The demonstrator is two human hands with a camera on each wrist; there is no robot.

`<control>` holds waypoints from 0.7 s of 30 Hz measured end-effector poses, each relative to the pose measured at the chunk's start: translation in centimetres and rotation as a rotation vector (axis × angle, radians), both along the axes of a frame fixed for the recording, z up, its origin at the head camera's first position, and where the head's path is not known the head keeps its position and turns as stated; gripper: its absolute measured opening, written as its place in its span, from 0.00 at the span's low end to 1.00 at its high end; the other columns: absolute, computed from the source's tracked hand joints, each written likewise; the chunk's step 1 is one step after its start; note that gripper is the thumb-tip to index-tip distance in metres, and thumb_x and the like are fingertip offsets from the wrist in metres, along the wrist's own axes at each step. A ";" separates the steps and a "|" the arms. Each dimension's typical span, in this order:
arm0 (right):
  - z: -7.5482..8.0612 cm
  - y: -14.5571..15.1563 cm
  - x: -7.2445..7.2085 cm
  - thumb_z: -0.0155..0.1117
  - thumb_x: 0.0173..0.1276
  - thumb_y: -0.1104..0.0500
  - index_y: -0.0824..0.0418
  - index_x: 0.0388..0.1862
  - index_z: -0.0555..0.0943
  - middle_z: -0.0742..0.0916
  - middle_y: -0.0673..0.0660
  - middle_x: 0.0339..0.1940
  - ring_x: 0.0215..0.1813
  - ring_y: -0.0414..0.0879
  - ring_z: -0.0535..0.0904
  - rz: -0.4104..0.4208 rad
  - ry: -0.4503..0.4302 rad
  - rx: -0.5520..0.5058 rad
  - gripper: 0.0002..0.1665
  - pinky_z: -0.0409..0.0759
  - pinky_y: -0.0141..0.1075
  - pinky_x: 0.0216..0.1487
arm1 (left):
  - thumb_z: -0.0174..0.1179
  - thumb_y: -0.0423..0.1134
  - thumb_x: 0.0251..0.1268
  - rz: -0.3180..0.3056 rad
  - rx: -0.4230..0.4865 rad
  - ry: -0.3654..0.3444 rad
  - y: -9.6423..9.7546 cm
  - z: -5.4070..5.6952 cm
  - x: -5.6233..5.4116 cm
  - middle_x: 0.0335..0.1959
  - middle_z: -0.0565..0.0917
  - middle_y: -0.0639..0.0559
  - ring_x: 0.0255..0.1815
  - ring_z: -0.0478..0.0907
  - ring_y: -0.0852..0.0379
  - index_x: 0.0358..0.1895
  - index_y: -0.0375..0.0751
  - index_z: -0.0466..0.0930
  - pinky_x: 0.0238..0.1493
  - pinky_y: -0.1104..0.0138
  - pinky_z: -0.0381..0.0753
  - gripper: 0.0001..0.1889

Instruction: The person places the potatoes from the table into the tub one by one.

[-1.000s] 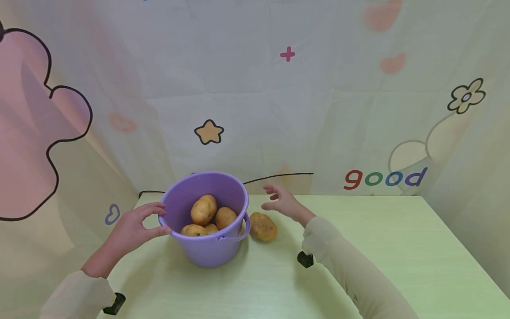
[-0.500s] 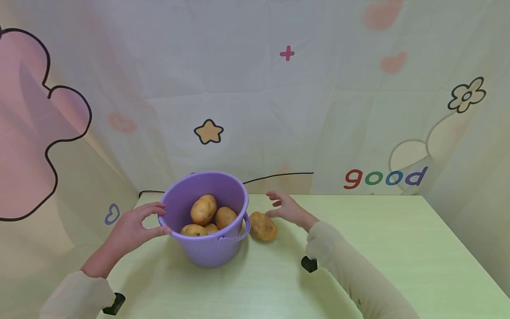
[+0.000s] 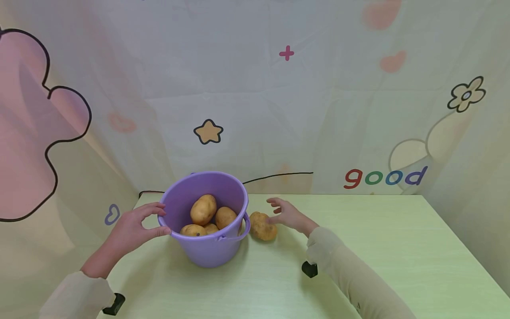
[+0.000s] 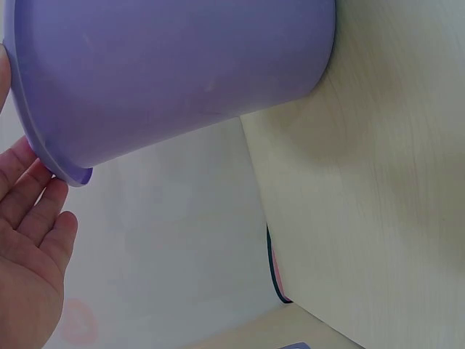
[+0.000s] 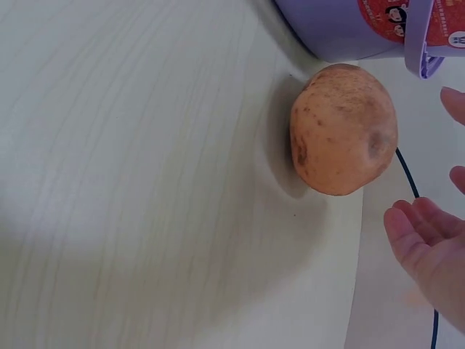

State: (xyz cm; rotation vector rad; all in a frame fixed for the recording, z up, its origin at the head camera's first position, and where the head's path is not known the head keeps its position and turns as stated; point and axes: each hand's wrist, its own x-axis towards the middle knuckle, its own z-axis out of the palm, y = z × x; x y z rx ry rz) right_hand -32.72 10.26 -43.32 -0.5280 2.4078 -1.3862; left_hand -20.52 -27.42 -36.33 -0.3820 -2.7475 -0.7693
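Note:
A purple bucket [image 3: 211,248] with a side handle stands on the table, holding several potatoes [image 3: 203,210]. My left hand [image 3: 129,230] holds the bucket's left rim, fingertips hooked at the edge and thumb laid against it. The left wrist view shows those fingers [image 4: 33,193] at the lip. One loose potato [image 5: 344,131], brown with dark spots, lies on the table just right of the bucket. Over its far right side is my right hand [image 3: 290,215], fingers spread and nothing in its grasp. The thumb overlaps the potato in the head view, while the right wrist view shows a gap.
The pale green table [image 3: 358,248] extends to the right and front. A printed curtain [image 3: 255,97] hangs along its back edge. On the bucket's side is a red label [image 5: 381,16], close to the handle [image 5: 418,43].
My right hand has come down and slightly right, toward the loose potato. The left hand, bucket and potatoes have stayed in place.

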 end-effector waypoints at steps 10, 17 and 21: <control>-1.3 0.0 -0.1 0.67 0.52 0.59 0.62 0.62 0.62 0.67 0.67 0.62 0.61 0.61 0.64 0.002 -0.018 -0.012 0.39 0.68 0.51 0.56 | 0.66 0.55 0.41 0.001 0.005 -0.018 0.0 0.0 0.0 0.53 0.76 0.45 0.57 0.69 0.43 0.44 0.39 0.78 0.48 0.48 0.69 0.28; -1.8 -0.1 0.3 0.67 0.51 0.61 0.62 0.62 0.63 0.67 0.67 0.62 0.60 0.60 0.66 -0.012 -0.037 -0.013 0.39 0.68 0.50 0.56 | 0.65 0.56 0.42 0.001 0.000 -0.016 -0.1 -0.1 0.0 0.53 0.76 0.45 0.56 0.69 0.43 0.44 0.39 0.78 0.48 0.48 0.69 0.28; -2.1 -0.1 0.4 0.66 0.51 0.62 0.64 0.62 0.62 0.68 0.68 0.62 0.59 0.61 0.66 0.002 -0.039 -0.027 0.39 0.67 0.51 0.57 | 0.66 0.55 0.41 0.002 -0.001 -0.006 -0.1 -0.2 -0.1 0.53 0.76 0.45 0.56 0.70 0.43 0.43 0.40 0.78 0.48 0.49 0.70 0.27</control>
